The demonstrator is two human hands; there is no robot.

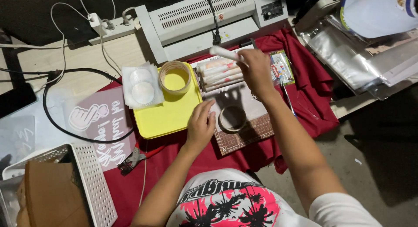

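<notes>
Your right hand [257, 72] is up over the far part of the table. Its fingers are closed around a thin white rolled tube [223, 53], and the tube sticks out to the left of your fist. Just under it lies a row of more rolled white and pink tubes [219, 74], side by side, next to the far right corner of the flat yellow plastic tray [165, 116].

Your left hand [201, 126] rests near you, at the right edge of the yellow tray. Its fingers are bent and close together, and the tips press down on the pale sheet of paper [244, 100] that lies on the brown cutting mat with the grid lines [248, 135]. I cannot tell if they pinch anything.

Just to the right of your left hand sits a brown ring of tape [232, 118] on the mat. A second ring of tape, a wider one [175, 77], stands on the far end of the yellow tray. Left of it is a small stack of clear bags with white round pads [141, 85] inside.

All this lies on a dark red cloth [305, 96]. A big grey machine with slots [204, 16] sits at the far side. A white plastic basket with holes [89, 183] is near you on the left.
</notes>
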